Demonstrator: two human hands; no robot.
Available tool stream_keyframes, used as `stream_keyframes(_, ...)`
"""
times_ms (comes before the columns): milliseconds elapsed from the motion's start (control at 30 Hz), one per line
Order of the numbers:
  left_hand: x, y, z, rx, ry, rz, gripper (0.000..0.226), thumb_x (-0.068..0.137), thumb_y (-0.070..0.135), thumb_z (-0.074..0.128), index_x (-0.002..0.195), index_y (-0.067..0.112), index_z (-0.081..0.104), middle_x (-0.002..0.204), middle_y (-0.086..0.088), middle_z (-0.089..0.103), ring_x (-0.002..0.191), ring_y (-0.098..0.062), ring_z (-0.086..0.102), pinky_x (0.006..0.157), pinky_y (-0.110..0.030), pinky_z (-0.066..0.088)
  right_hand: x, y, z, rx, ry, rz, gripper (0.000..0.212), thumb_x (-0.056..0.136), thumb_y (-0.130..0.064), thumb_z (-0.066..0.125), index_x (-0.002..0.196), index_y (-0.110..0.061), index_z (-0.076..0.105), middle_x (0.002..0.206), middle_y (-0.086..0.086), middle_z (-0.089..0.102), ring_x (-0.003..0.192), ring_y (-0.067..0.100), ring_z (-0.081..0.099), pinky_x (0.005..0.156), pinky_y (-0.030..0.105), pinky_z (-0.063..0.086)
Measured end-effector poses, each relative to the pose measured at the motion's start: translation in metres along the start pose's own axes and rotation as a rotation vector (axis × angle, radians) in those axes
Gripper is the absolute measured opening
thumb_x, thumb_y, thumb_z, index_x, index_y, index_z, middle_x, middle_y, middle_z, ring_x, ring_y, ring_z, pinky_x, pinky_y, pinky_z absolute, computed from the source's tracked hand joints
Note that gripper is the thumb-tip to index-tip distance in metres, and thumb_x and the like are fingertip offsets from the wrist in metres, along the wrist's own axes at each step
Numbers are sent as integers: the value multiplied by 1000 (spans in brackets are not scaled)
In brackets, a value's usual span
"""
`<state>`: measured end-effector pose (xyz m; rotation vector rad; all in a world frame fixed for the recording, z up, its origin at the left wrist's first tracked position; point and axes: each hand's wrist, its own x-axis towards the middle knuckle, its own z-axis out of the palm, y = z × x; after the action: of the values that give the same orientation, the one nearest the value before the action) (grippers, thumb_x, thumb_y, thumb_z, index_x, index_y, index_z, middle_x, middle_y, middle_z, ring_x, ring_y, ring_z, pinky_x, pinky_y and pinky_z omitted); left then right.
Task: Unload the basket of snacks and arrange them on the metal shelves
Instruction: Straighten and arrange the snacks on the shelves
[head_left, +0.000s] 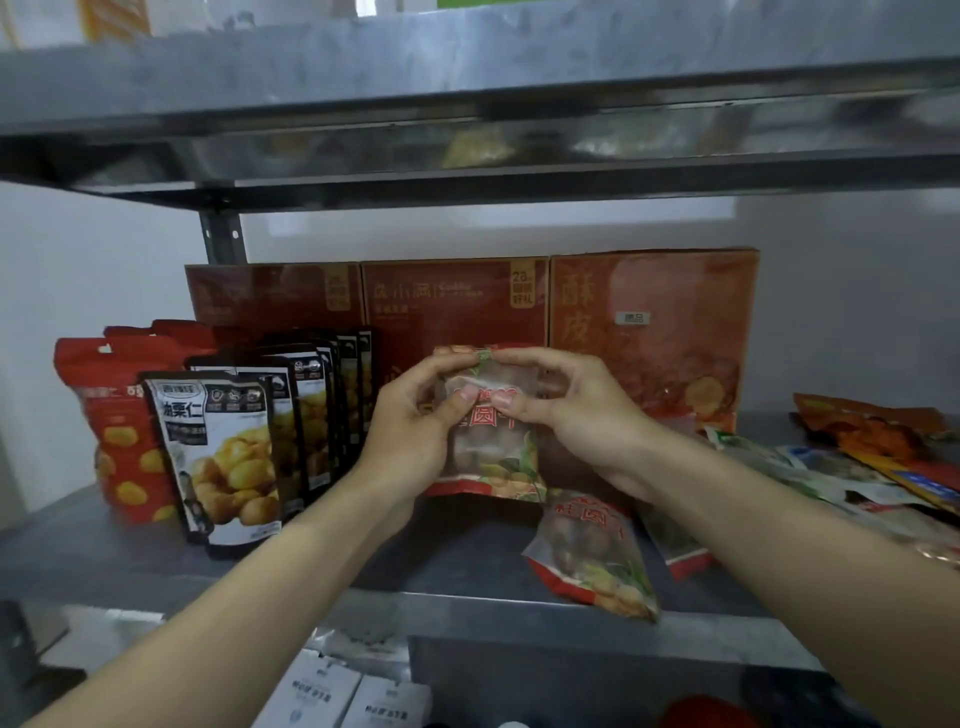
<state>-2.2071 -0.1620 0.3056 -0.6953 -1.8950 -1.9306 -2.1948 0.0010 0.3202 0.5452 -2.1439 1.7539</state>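
Both of my hands hold one clear longan snack bag (493, 457) with red lettering, upright on the metal shelf (363, 566), in front of the red boxes. My left hand (415, 421) pinches its upper left side and my right hand (576, 410) pinches its upper right. Another longan bag (592, 556) lies flat near the shelf's front edge, to the right. The basket is not in view.
Black chestnut pouches (234, 457) stand in a row at the left, with red pouches (114, 415) behind them. Three red boxes (654, 332) line the back. Loose mixed packets (872, 462) lie at the right. An upper shelf (467, 104) hangs overhead. White packs (337, 696) sit below.
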Motion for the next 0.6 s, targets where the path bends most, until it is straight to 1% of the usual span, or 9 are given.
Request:
stream_keyframes(100, 2, 3, -13, -30, 43, -150, 27, 94, 0, 57, 104, 21, 71, 111, -6, 70, 102, -23, 68, 87, -40, 58, 4, -2, 18, 39, 23, 104, 38, 83, -4, 74, 115, -24, 69, 110, 5, 73, 96, 15, 71, 78, 28, 60)
stream_keyframes(167, 2, 1, -23, -16, 52, -242, 25, 96, 5, 56, 102, 24, 71, 108, -5, 70, 97, -23, 70, 82, -41, 59, 6, -4, 31, 41, 11, 203, 39, 84, -8, 75, 119, -22, 68, 110, 8, 72, 87, 15, 72, 63, 21, 56)
stream_keyframes(233, 1, -6, -35, 75, 11, -281, 24, 98, 9, 55, 102, 28, 70, 106, -4, 71, 93, -22, 71, 82, -40, 59, 6, -5, 42, -9, -14, 308, 39, 86, -11, 74, 124, -18, 66, 109, 8, 71, 77, 11, 68, 48, 16, 48)
stream_keyframes(300, -3, -15, -45, 169, -53, -289, 23, 99, 12, 53, 104, 29, 68, 105, -1, 71, 94, -18, 70, 87, -36, 57, 6, -2, 54, -67, -49, 385, 40, 88, -11, 73, 127, -14, 63, 106, 6, 69, 76, 9, 65, 45, 15, 46)
stream_keyframes(367, -8, -25, -54, 254, -86, -287, 23, 100, 14, 52, 109, 29, 66, 104, 4, 71, 96, -13, 68, 90, -33, 55, 8, 4, 65, -96, -85, 437, 43, 89, -9, 71, 131, -10, 59, 106, 5, 68, 83, 10, 65, 48, 17, 51)
stream_keyframes(433, -11, -34, -62, 325, -98, -285, 24, 100, 15, 51, 112, 30, 66, 106, 5, 71, 98, -12, 67, 93, -34, 54, 10, 10, 75, -142, -110, 474, 45, 89, -8, 70, 133, -8, 57, 114, 8, 67, 92, 14, 66, 53, 20, 55)
stream_keyframes(467, -12, -37, -65, 360, -108, -287, 25, 100, 16, 51, 113, 31, 66, 108, 5, 70, 100, -12, 67, 94, -36, 53, 11, 11, 79, -167, -117, 488, 46, 90, -8, 70, 134, -8, 57, 117, 9, 66, 97, 17, 66, 58, 23, 58)
stream_keyframes(533, -13, -42, -70, 438, -134, -289, 27, 100, 17, 51, 122, 27, 64, 114, 4, 69, 104, -14, 65, 96, -37, 52, 13, 15, 86, -217, -120, 507, 47, 90, -9, 70, 135, -10, 56, 120, 8, 64, 106, 21, 66, 75, 31, 61)
stream_keyframes(600, -12, -46, -73, 505, -140, -277, 30, 100, 17, 50, 128, 23, 61, 116, 4, 67, 107, -14, 62, 93, -29, 50, 14, 19, 92, -234, -119, 529, 47, 91, -9, 69, 136, -11, 55, 120, 7, 62, 109, 21, 64, 81, 34, 60)
